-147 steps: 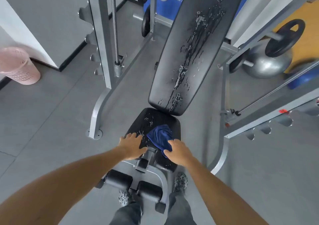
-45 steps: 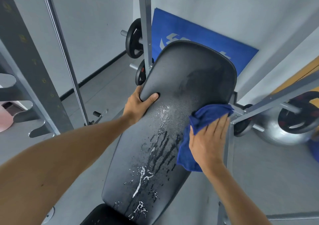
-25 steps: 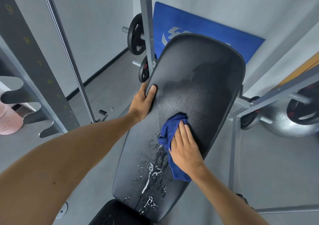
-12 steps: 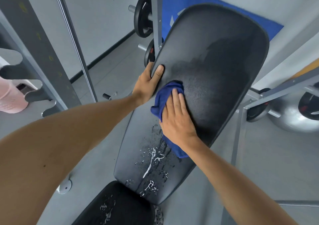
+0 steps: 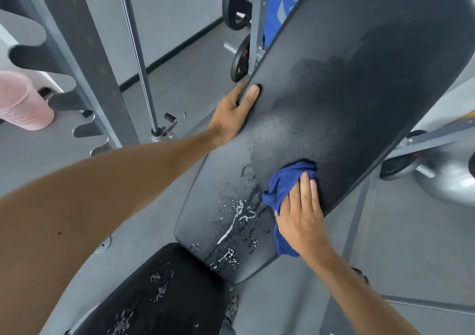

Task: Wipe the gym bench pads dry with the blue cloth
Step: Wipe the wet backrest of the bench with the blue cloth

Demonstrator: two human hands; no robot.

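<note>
While the left hand (image 5: 232,114) grips the left edge of the inclined back pad (image 5: 347,98), thumb on its face, the right hand (image 5: 302,215) lies flat with fingers together, pressing the blue cloth (image 5: 284,180) against the pad's lower right. Water streaks (image 5: 235,222) lie beside the cloth; droplets also mark the seat pad (image 5: 159,296). A rack upright (image 5: 84,51), guide rod (image 5: 136,51), weight plates (image 5: 235,2) and pink basket (image 5: 21,101) stand left.

Your bunched blue cloth (image 5: 281,185) lies near the tilted back pad's (image 5: 347,82) right edge; the pad's lower end and the seat pad (image 5: 164,296) are wet.
</note>
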